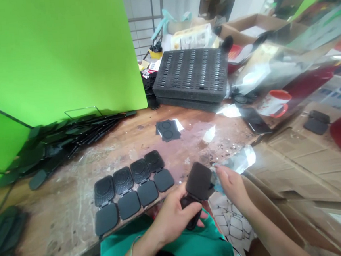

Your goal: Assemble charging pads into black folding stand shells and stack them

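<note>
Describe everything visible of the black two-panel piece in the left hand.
The black two-panel piece looks like matte plastic, with rounded corners. It is open: the upper panel shows a plain face, while the left hand grips the lower, mostly covered one. It is held near the table's front edge. The right hand pinches apparent clear film beside it; contact is unclear.

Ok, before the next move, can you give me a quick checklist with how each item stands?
1. Black hinged piece held by the left hand: ok.
2. Right hand gripping the clear film beside it: cannot tell, blurred.
3. Four black pieces on the table opened out, in a row: ok.
4. Ringed dark sheet apart from both hands: ok.
5. Tabletop free of scraps: not ok, a white scrap lies beyond the hands.
</note>
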A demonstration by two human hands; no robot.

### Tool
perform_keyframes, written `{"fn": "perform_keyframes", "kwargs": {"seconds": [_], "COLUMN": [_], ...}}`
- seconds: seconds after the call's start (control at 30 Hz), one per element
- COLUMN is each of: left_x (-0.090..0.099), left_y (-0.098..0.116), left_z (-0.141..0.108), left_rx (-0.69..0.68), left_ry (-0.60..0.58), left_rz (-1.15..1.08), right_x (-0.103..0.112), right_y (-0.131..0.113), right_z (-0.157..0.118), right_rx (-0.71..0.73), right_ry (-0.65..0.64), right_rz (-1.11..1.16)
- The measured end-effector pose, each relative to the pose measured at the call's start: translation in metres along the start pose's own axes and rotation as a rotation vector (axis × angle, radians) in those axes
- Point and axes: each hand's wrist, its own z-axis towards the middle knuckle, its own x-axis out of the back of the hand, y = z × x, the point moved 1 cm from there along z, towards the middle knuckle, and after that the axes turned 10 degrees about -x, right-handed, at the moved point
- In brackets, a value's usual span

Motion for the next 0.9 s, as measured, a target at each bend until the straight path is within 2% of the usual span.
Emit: {"fn": "perform_keyframes", "kwargs": {"seconds": [0.07, 0.1, 0.13, 0.23, 0.3, 0.37, 0.47, 0.57, 0.67, 0.7, 0.77, 0.83, 0.9], "left_x": [0.004, 0.005, 0.005, 0.003, 0.0, -0.002, -0.002, 0.003, 0.007, 0.007, 0.005, 0.003, 0.002], "left_y": [-0.002, -0.004, -0.006, -0.008, -0.006, -0.005, -0.005, -0.005, -0.005, -0.005, -0.008, -0.011, -0.013], "left_z": [0.003, 0.004, 0.006, 0.007, 0.005, 0.0, -0.009, -0.014, -0.011, -0.009, -0.003, 0.0, 0.001], "left_rx": [0.021, 0.03, 0.027, -0.083, -0.134, -0.106, -0.05, -0.011, -0.005, 0.001, 0.0, -0.055, -0.103], "left_ry": [0.056, 0.065, 0.064, 0.061, 0.025, -0.052, -0.125, -0.065, 0.037, 0.061, 0.068, 0.046, 0.009], "left_rz": [-0.065, -0.087, -0.1, -0.055, -0.006, 0.024, 0.028, -0.034, -0.064, -0.07, -0.083, -0.072, -0.049], "right_x": [0.006, 0.007, 0.006, -0.005, -0.013, -0.017, -0.016, -0.009, 0.0, 0.001, 0.0, -0.007, -0.014], "right_y": [-0.003, -0.011, -0.022, -0.059, -0.072, -0.071, -0.049, -0.021, -0.014, -0.018, -0.036, -0.058, -0.072], "right_z": [-0.009, -0.015, -0.023, -0.039, -0.039, -0.029, -0.01, 0.001, -0.003, -0.008, -0.02, -0.032, -0.037], "right_rx": [0.012, 0.076, 0.182, 0.589, 0.672, 0.578, 0.27, 0.037, -0.009, 0.042, 0.286, 0.58, 0.716], "right_ry": [0.108, 0.13, 0.106, -0.136, -0.19, -0.144, -0.162, -0.16, 0.001, 0.055, 0.059, -0.076, -0.18], "right_rz": [-0.018, -0.003, 0.011, -0.027, -0.079, -0.038, 0.062, 0.007, -0.077, -0.072, -0.04, -0.058, -0.12]}}
